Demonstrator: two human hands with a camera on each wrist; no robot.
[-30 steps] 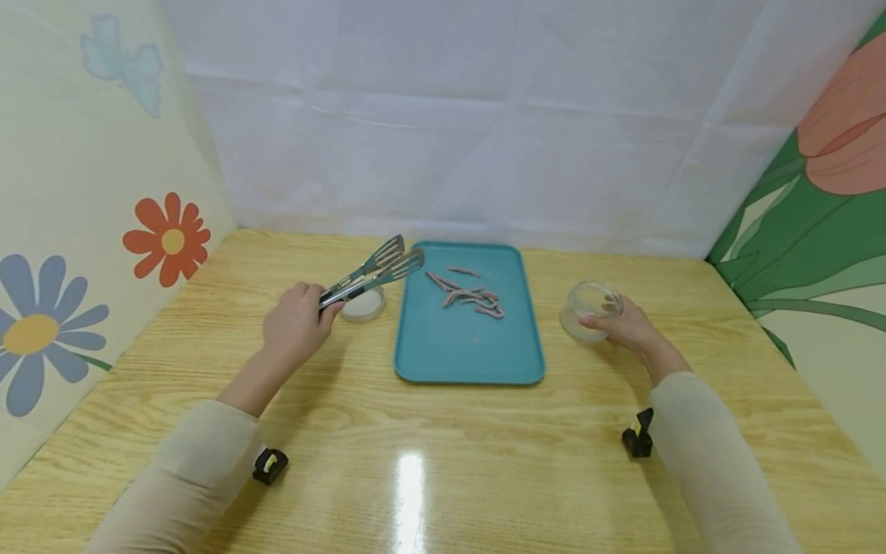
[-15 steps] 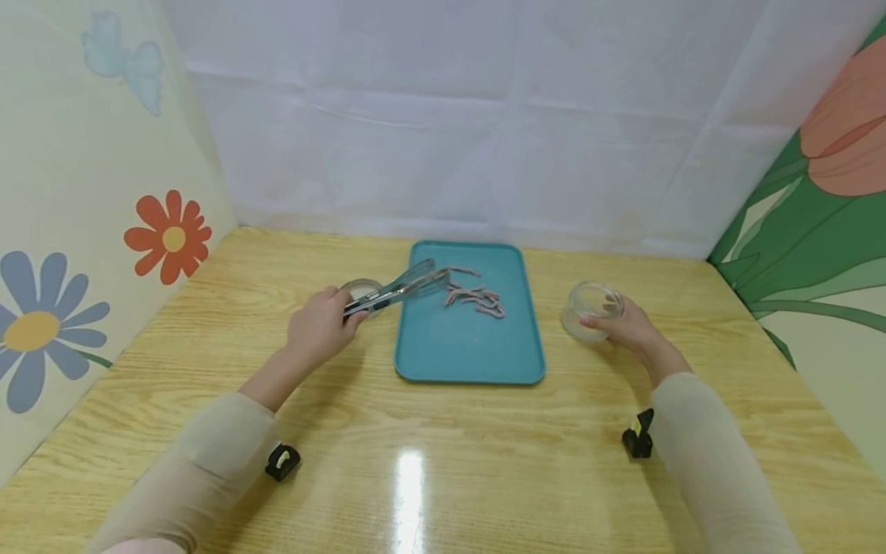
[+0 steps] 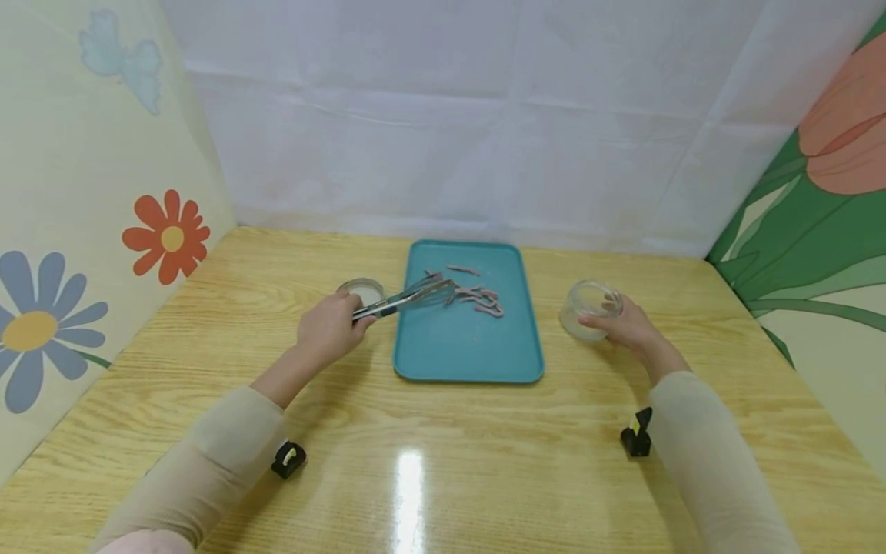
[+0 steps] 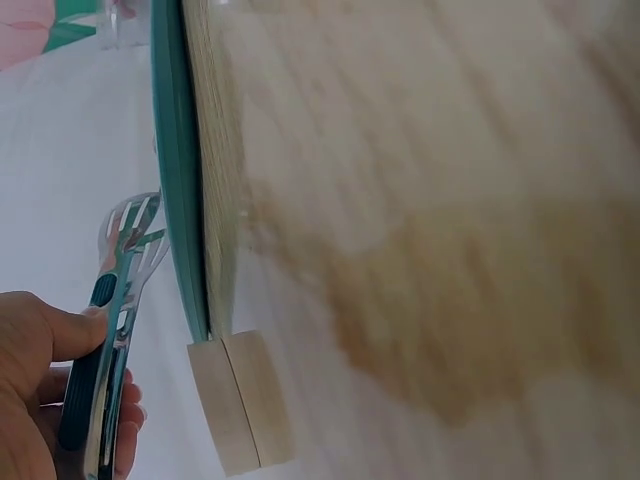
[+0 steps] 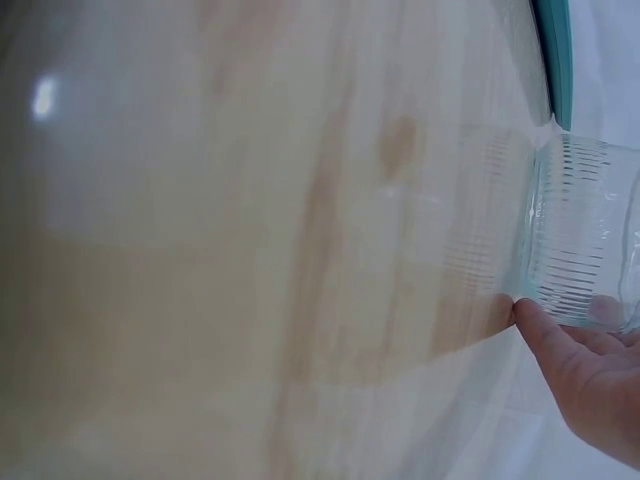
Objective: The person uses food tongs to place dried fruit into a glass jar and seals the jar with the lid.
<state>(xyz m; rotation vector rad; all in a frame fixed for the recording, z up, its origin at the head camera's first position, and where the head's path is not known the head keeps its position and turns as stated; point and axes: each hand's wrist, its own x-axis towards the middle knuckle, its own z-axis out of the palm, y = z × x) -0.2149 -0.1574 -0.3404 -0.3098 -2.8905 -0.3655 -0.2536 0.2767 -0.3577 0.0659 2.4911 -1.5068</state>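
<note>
My left hand (image 3: 331, 329) grips a pair of metal tongs (image 4: 108, 330) with dark handle inserts. Their slotted heads reach over the left part of a teal tray (image 3: 471, 360), right at a small heap of thin pinkish meat strips (image 3: 487, 302). One more strip lies apart near the tray's far side. On the right, my right hand (image 3: 628, 322) holds a clear glass jar (image 3: 584, 327) by its side; the jar stands upright on the table without a lid. In the right wrist view, ridges show along the jar's wall (image 5: 575, 240).
A round lid-like disc with a pale middle (image 3: 365, 291) lies left of the tray, partly behind my left hand. The wooden table (image 3: 471, 438) meets a white cloth backdrop (image 3: 471, 154) behind, with flower-printed panels at both sides.
My left hand has moved right and brought the tongs from above the tray's left edge down to the meat strips. The right hand and the jar have stayed in place.
</note>
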